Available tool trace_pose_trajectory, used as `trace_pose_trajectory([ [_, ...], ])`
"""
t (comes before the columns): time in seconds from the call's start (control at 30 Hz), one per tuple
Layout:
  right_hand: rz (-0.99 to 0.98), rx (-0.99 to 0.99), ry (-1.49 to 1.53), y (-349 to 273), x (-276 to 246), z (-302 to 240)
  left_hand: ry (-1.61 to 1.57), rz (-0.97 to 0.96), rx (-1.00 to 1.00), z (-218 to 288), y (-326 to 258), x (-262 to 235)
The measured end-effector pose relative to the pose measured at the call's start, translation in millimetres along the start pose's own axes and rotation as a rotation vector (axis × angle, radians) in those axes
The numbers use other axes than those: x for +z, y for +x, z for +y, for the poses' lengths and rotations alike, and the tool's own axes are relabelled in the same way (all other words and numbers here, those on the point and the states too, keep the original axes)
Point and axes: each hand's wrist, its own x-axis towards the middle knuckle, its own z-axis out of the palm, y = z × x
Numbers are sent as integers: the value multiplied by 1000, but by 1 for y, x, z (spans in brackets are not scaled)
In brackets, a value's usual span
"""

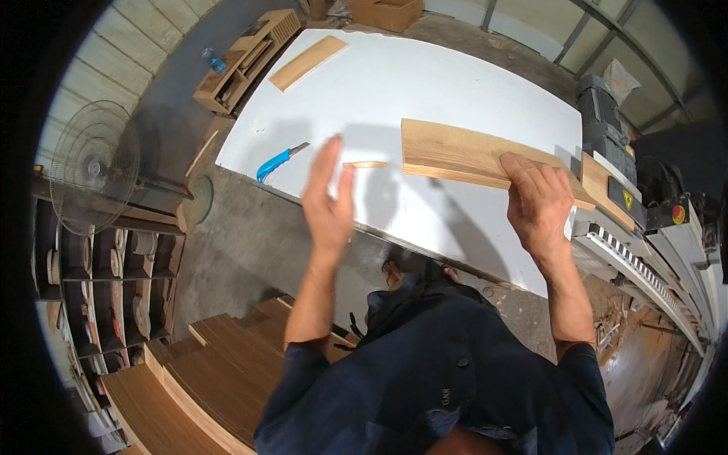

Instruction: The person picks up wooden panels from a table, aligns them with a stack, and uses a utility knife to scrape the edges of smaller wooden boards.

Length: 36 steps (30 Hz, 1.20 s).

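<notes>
A long light-brown wooden board (455,152) is raised above the white tabletop (409,76), and its shadow falls on the surface below. My right hand (540,199) grips the board's near edge towards its right end, fingers on top and thumb mostly hidden. Left of the board, my left hand (330,205) hovers open and slightly blurred, fingers stretched upward and holding nothing. Just beyond it lies a thin curved strip of wood (365,164). A blue-handled knife (274,164) with its blade out rests near the table's left front edge. Another plank (309,63) lies at the far left.
An edge-working machine (637,227) with a red stop button stands against the table's right side. Stacked brown boards (220,364) fill the lower left, beside a rack of rolls (114,280) and a standing fan (95,167). Behind the table's far-left corner sits a wooden cabinet (246,61).
</notes>
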Motion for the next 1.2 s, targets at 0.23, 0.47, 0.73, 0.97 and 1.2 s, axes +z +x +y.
trace_pose_trajectory([
  [0.23, -358, 340, 347, -4, 6, 3, 1184, -310, -178, -299, 20, -103],
  [0.47, -1023, 397, 529, -17, 80, 18, 1061, -399, -368, -310, 5, -106],
  [0.73, -1259, 173, 600, -34, 190, -4, 382, -280, -796, -201, -84, -103],
  [0.97, -1090, -435, 347, -86, 191, -47, -402, -47, -1148, -110, -224, -54],
  [1.2, -784, -442, 230, -139, 208, -64, -66, -104, -992, -95, -251, -26],
])
